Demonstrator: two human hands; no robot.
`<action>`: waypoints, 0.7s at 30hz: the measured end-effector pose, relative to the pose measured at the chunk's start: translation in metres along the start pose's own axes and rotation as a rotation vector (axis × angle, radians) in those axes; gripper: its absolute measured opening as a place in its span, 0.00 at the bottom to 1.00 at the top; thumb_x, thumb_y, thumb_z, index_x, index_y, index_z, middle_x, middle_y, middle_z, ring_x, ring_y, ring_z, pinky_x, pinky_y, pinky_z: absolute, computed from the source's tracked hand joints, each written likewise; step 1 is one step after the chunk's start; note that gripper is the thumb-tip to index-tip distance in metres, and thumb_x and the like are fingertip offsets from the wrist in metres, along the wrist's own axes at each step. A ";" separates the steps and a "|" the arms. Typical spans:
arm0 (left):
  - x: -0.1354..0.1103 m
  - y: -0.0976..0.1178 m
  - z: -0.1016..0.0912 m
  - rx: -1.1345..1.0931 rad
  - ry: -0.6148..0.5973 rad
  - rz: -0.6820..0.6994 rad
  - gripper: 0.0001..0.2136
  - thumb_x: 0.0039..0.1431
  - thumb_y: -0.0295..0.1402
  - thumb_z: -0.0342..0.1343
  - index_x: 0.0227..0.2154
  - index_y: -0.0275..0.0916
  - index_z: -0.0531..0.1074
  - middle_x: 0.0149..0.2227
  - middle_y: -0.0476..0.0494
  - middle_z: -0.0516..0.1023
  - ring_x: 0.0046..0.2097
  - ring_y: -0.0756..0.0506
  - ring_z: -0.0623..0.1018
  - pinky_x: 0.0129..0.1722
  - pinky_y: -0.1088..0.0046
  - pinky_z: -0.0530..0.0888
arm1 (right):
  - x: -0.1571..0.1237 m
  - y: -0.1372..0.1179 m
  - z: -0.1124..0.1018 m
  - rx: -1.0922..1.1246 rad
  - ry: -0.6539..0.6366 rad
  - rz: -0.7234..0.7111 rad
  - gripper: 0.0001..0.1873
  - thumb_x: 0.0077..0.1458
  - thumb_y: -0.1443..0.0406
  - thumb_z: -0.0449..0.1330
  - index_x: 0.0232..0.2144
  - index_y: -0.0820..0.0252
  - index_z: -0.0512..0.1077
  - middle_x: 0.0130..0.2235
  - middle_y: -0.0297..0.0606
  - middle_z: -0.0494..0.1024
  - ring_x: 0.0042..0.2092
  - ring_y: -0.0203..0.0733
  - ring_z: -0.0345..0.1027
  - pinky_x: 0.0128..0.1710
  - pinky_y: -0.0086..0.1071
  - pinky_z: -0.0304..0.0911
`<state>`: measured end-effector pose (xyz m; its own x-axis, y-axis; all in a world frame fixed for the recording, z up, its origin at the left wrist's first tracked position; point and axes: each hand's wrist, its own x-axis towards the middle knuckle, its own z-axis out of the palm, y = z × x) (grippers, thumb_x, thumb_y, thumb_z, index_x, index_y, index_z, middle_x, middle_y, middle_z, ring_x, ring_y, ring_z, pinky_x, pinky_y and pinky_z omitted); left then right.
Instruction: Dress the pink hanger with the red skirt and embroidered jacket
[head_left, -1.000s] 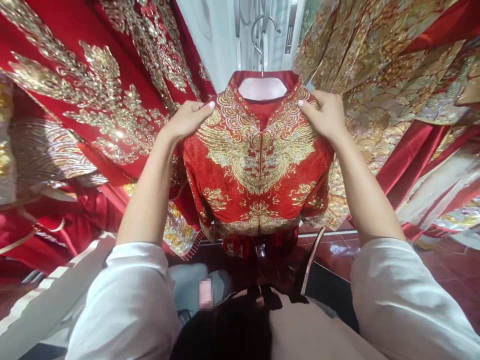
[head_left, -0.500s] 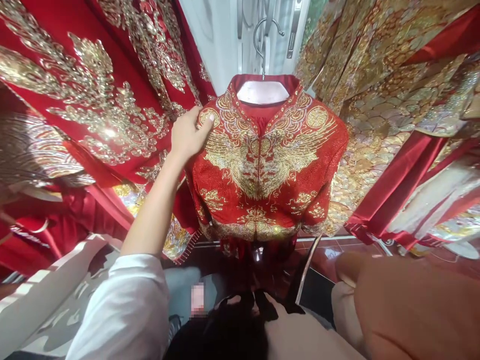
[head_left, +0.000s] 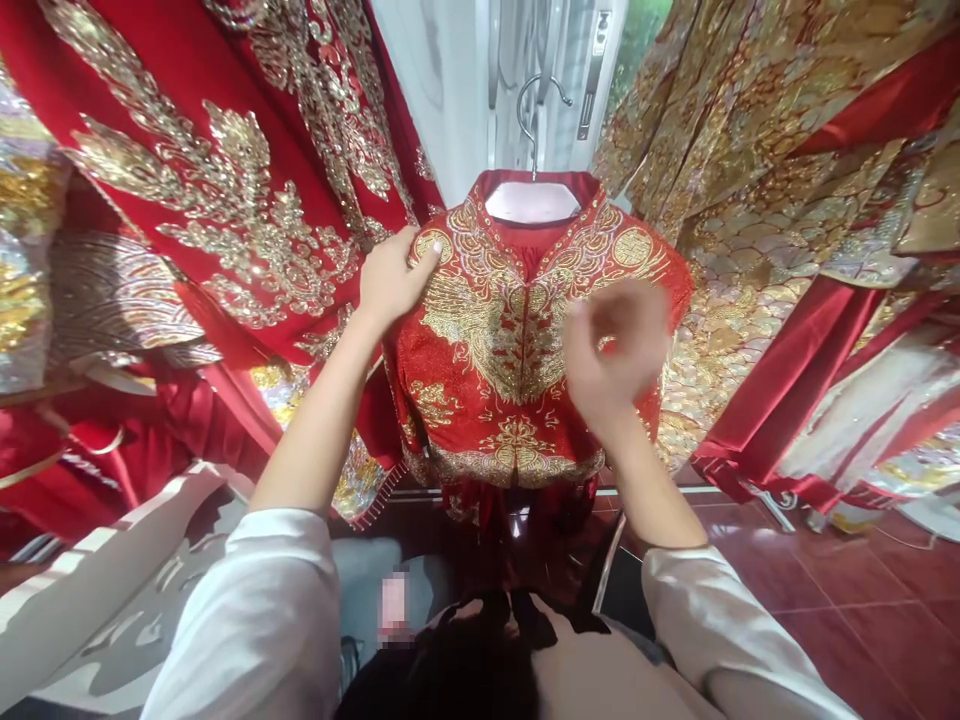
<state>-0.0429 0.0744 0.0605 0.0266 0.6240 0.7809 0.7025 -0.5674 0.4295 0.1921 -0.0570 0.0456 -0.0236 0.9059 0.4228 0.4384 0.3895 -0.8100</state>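
A red jacket with gold embroidery hangs in front of me on a white hanger with a metal hook. My left hand grips the jacket's shoulder on the left, thumb on the front of the cloth. My right hand is raised before the jacket's right chest and is smeared by motion; its fingers seem curled, and I cannot tell whether they touch the cloth. White sleeves cover both of my upper arms.
Red and gold embroidered garments hang close on the left, and more gold and red ones on the right. A white door with a handle stands behind. Red tiled floor lies at the lower right.
My right hand left the jacket's right shoulder, dropped out of sight, and has come back up in front of the jacket's right chest. My left hand has kept its grip on the shoulder.
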 end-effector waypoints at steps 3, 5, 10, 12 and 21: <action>-0.001 0.000 0.000 -0.008 0.011 0.005 0.19 0.58 0.51 0.50 0.37 0.39 0.71 0.38 0.40 0.78 0.50 0.38 0.73 0.52 0.65 0.63 | 0.038 0.012 0.034 0.027 0.328 -0.093 0.07 0.55 0.60 0.51 0.37 0.52 0.61 0.25 0.32 0.66 0.30 0.38 0.63 0.31 0.32 0.58; -0.002 0.001 -0.001 -0.017 0.010 0.008 0.19 0.57 0.51 0.50 0.38 0.39 0.71 0.38 0.40 0.78 0.51 0.38 0.72 0.53 0.65 0.63 | 0.064 0.024 0.050 0.040 0.398 -0.095 0.04 0.53 0.65 0.51 0.34 0.54 0.58 0.23 0.29 0.62 0.28 0.35 0.60 0.34 0.30 0.57; -0.005 0.005 -0.005 0.016 -0.034 -0.013 0.20 0.57 0.52 0.50 0.40 0.41 0.71 0.42 0.39 0.77 0.52 0.37 0.71 0.55 0.62 0.63 | 0.091 0.041 0.066 0.140 0.499 -0.080 0.05 0.50 0.70 0.47 0.27 0.56 0.53 0.23 0.28 0.56 0.27 0.32 0.55 0.31 0.27 0.53; -0.007 0.008 -0.007 0.030 -0.047 -0.025 0.20 0.56 0.51 0.51 0.43 0.43 0.71 0.46 0.41 0.76 0.53 0.37 0.70 0.57 0.61 0.62 | 0.082 0.052 0.072 0.296 0.502 -0.091 0.04 0.50 0.69 0.45 0.27 0.55 0.52 0.23 0.28 0.55 0.24 0.31 0.52 0.26 0.26 0.51; -0.038 0.006 0.001 0.155 0.182 -0.025 0.28 0.54 0.45 0.56 0.55 0.38 0.63 0.57 0.38 0.67 0.58 0.39 0.67 0.59 0.59 0.62 | -0.095 0.191 0.145 0.523 0.462 0.468 0.14 0.41 0.55 0.51 0.21 0.56 0.49 0.16 0.23 0.52 0.16 0.28 0.48 0.16 0.23 0.46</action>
<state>-0.0385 0.0476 0.0329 -0.1116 0.5217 0.8458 0.8024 -0.4548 0.3864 0.1476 -0.0449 -0.2084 0.4774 0.8782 0.0281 -0.1644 0.1207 -0.9790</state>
